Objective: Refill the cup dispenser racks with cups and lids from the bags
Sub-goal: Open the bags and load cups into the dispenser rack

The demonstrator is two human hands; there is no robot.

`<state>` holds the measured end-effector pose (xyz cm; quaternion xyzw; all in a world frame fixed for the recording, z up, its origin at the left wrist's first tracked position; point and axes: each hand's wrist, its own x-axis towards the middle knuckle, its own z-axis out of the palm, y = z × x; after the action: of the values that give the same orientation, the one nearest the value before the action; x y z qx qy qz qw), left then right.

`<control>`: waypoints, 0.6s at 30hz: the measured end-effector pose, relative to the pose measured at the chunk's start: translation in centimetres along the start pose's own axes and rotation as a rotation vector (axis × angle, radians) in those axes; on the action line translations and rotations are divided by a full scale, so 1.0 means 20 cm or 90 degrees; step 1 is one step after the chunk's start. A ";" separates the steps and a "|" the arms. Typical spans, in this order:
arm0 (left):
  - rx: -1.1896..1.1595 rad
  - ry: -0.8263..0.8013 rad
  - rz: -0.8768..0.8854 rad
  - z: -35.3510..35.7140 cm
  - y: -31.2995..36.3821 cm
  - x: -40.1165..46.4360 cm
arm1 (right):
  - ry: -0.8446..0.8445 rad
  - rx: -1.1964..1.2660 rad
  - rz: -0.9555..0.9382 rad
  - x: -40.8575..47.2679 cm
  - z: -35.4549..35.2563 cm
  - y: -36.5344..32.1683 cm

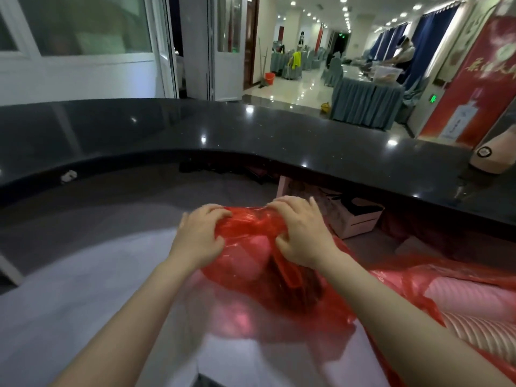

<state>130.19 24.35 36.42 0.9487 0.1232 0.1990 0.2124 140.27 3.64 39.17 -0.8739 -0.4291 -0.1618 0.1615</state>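
Observation:
A red see-through plastic bag (245, 263) lies on the grey lower counter (83, 275) in front of me. My left hand (199, 237) grips its bunched top from the left. My right hand (300, 233) grips the same bunched film from the right, fingers curled into it. Pale rounded shapes show through the red film; I cannot tell whether they are cups or lids. More red bag film (418, 286) spreads to the right over long stacks of ribbed pale cups (474, 322). No dispenser rack is in view.
A raised, curved black stone countertop (251, 135) runs across the far side. A pale bottle-shaped object (494, 155) stands on it at the right. A white box (354, 216) sits under the ledge. Beyond lies a hall with draped tables and people.

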 end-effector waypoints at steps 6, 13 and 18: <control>0.022 -0.085 -0.017 0.13 0.08 0.03 | -0.181 -0.132 -0.008 0.00 0.12 -0.01; -0.033 0.004 -0.195 0.13 -0.10 0.05 | -0.102 -0.160 0.041 -0.06 0.09 0.16; -0.100 0.066 -0.325 0.08 -0.20 0.11 | -0.091 -0.140 0.123 -0.07 0.01 0.28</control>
<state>132.26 28.05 33.89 0.8561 0.3534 0.1962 0.3220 144.00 -0.47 37.54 -0.9328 -0.3330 -0.1288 0.0485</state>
